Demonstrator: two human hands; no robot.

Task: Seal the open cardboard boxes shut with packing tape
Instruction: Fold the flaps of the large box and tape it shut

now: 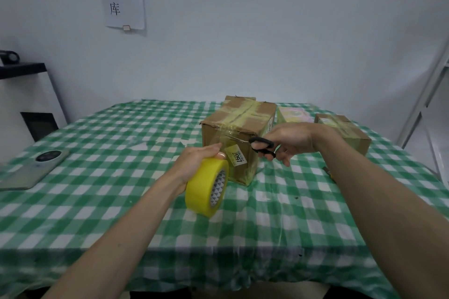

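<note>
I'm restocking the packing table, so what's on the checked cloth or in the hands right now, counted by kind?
Cardboard boxes: 2
Yellow tape roll: 1, in the left hand
Scissors: 1, in the right hand
Phone: 1
Pale wrapped packet: 1
Total: 6

A green-and-white checked cloth [121,201] covers the desk, beside a yellow tape roll [206,187], brown cardboard boxes [233,133] with yellowish tape, and black-handled scissors [262,147].

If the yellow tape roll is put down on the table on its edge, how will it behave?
The tape roll is round and wide, so it would probably roll on its edge. Laid flat, it should stay. The left hand holds it alone, so it is likely light.
</note>
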